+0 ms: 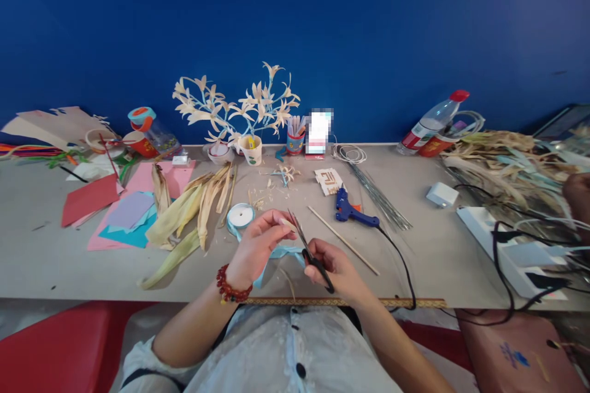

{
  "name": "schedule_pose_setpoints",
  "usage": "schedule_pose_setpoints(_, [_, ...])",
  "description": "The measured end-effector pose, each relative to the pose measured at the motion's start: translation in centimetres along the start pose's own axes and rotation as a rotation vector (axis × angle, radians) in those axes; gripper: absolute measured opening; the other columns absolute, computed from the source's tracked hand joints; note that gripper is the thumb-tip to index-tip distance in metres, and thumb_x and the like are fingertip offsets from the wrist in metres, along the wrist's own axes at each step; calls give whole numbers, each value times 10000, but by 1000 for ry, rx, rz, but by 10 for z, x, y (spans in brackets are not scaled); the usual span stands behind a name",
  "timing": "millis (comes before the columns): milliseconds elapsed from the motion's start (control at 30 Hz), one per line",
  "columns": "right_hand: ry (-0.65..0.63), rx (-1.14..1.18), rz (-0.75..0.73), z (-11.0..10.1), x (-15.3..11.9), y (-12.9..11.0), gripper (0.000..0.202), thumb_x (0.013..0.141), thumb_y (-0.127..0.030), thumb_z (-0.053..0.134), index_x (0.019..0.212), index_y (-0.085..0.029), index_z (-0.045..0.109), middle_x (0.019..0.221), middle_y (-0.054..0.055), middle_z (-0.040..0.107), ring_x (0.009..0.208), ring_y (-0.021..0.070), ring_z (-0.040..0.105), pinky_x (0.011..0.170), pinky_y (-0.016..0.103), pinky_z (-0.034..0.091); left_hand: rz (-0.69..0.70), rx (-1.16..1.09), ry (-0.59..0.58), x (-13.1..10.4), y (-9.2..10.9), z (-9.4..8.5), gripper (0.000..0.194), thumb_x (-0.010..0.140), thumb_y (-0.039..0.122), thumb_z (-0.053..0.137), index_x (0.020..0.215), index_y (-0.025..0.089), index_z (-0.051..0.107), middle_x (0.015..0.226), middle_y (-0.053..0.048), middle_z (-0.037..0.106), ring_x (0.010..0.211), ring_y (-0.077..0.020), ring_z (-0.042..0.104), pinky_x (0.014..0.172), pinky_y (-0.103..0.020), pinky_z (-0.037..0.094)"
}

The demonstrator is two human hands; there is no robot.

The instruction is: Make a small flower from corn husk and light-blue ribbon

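Observation:
My right hand grips a pair of scissors by the black handles, with the blades pointing up and left, parted a little. My left hand, wearing a red bead bracelet, pinches a small pale piece that looks like dried corn husk. The scissor blades are right beside this piece; whether they touch it I cannot tell. Light blue ribbon runs below both hands. Just behind my left hand lies a white spool with blue ribbon around it.
Corn husks and coloured paper lie to the left. Husk flowers stand in a cup at the back. On the right are a blue glue gun, a thin stick, wires and a power strip. Another person's hand shows far right.

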State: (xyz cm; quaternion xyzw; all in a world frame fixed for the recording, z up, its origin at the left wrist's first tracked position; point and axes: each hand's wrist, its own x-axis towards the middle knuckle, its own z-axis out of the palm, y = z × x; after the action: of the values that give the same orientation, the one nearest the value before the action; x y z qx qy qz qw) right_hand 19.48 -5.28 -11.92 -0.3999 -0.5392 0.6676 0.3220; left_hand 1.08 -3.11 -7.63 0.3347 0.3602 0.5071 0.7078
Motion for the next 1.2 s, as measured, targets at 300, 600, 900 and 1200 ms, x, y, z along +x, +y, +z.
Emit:
schedule_pose_setpoints(300, [6, -41, 7, -3, -1, 3, 508, 684, -620, 711, 725, -213, 410, 620, -63, 357, 541, 96, 282, 489, 220, 226, -29, -47, -9, 2, 0, 0, 104, 755, 179, 677, 760, 162, 575, 912, -18, 637, 747, -119, 620, 757, -272, 489])
schedule_pose_setpoints(600, [32, -54, 21, -3, 0, 3, 498, 688, -591, 719, 699, -214, 394, 596, -71, 328, 527, 90, 258, 471, 212, 207, -37, -56, 20, 2, -3, 1, 113, 744, 192, 686, 768, 166, 579, 898, -17, 649, 728, -121, 624, 731, -281, 499])
schedule_pose_setpoints(900, [31, -70, 10, -3, 0, 3, 487, 695, -572, 723, 688, -213, 393, 582, -72, 327, 521, 88, 260, 464, 213, 192, -50, -83, 4, 2, -2, -1, 99, 756, 170, 674, 772, 166, 576, 890, -11, 649, 710, -116, 627, 709, -273, 493])
schedule_pose_setpoints(1200, [18, -50, 16, -2, -1, 3, 499, 691, -594, 719, 689, -214, 396, 559, -75, 354, 494, 82, 283, 451, 211, 197, -54, -111, -15, 0, -3, -3, 87, 768, 154, 668, 778, 164, 582, 896, -15, 643, 720, -121, 629, 720, -278, 497])
